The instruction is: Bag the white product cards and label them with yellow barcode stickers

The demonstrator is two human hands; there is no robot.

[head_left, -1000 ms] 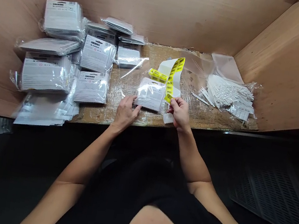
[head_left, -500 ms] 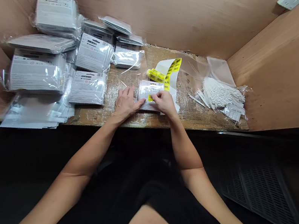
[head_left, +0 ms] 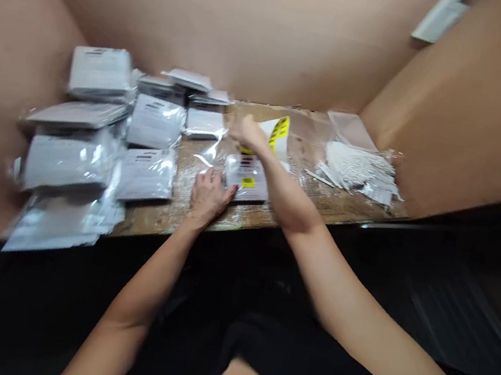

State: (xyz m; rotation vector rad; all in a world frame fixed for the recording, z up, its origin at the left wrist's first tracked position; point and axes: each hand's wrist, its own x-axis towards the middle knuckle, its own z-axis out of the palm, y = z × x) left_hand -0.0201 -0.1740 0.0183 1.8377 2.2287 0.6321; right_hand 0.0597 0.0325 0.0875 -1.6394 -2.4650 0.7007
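My left hand lies on the table with its fingertips against the left edge of a clear plastic packet. A small yellow barcode label sits on that packet. My right hand is blurred by motion and is over the near end of a white backing strip with yellow barcode labels. Part of the strip is hidden behind this hand. Nothing shows held in either hand.
Several stacks of plastic-wrapped white packets fill the left of the scarred wooden tabletop. A bundle of thin white sticks in plastic lies at the right. Wooden walls enclose the back and sides.
My right hand has left the packet and moved up and left to the label strip. A yellow label now shows on the packet. The whole view has tilted and blurred.
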